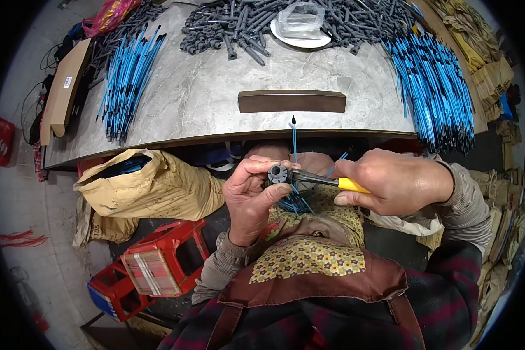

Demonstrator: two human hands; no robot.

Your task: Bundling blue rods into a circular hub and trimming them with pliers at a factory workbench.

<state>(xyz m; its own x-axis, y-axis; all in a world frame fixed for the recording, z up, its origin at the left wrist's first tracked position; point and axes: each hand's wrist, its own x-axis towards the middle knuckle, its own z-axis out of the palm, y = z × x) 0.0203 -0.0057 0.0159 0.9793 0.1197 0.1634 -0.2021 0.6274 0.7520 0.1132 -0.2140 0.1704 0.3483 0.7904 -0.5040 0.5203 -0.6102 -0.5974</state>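
My left hand (pixel 246 195) pinches a dark grey plastic fitting (pixel 277 173) between thumb and fingers, its round, notched end with a hole turned up. In my right hand (pixel 394 182) are pliers with yellow handles (pixel 352 185). Their dark jaws meet the right side of the fitting; what exactly they grip is too small to tell. A thin blue rod with a black tip (pixel 294 140) stands out past the fitting toward the table. Below my hands, more blue rods (pixel 296 201) lie on my lap over the flowered apron (pixel 309 259).
A brown bar (pixel 291 101) lies near the table's front edge (pixel 216 135). Farther back are a heap of grey plastic fittings (pixel 239 26) and a white plate (pixel 300 42). Bundles of blue rods (pixel 131 81) flank it. A paper sack (pixel 157 184) and red stools (pixel 166 256) stand left.
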